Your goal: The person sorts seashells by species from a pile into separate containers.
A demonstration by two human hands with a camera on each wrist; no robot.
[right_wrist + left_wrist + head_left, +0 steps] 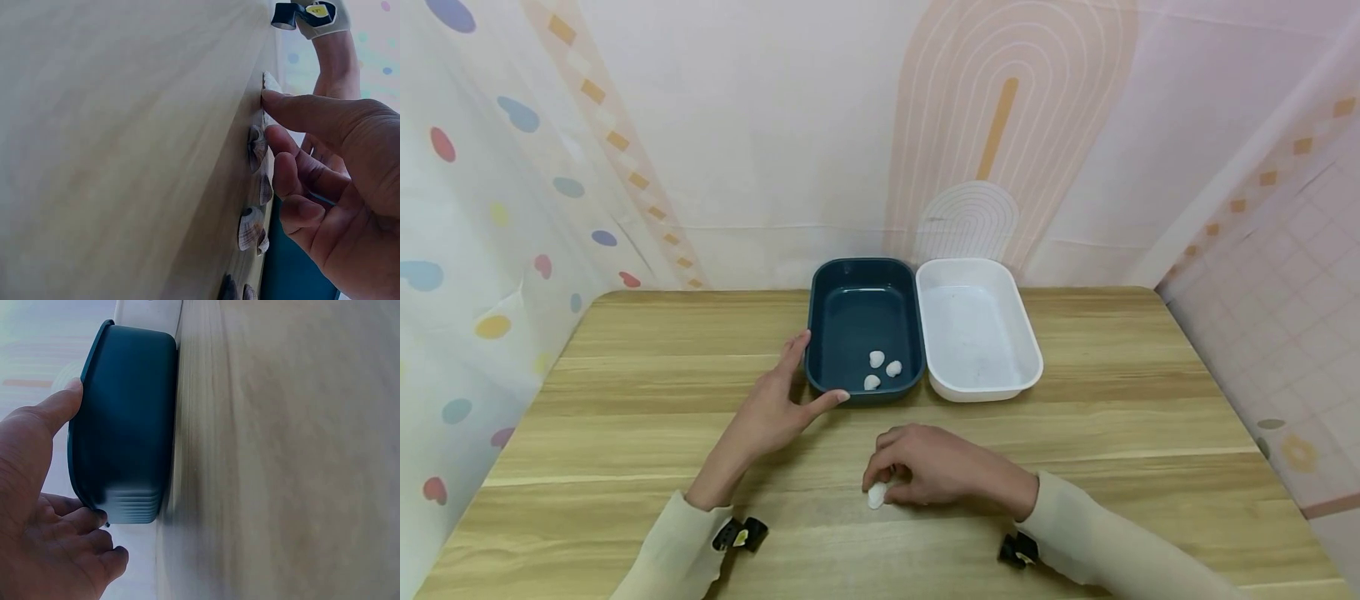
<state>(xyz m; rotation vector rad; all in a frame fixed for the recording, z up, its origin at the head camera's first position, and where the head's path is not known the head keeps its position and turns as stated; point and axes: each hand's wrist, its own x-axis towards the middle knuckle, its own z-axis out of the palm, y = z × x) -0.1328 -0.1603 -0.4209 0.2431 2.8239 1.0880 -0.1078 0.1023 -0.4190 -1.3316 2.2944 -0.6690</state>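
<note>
My left hand (775,414) holds the near left corner of a dark teal basin (827,333), its thumb on the front rim and its fingers at the left side. Three whitish seashells lie in the near right part of that basin. In front of it, my right hand (925,467) pinches a white seashell (876,497) between thumb and forefinger, low over the table. The right wrist view shows more ridged shells (250,228) on the wood beside the curled fingers; the hand covers them in the head view.
A white basin (977,333) stands close against the teal basin's right side. Both are near the back edge of the wooden table (625,400), with a patterned cloth (790,125) hanging behind. Each wrist carries a small black camera.
</note>
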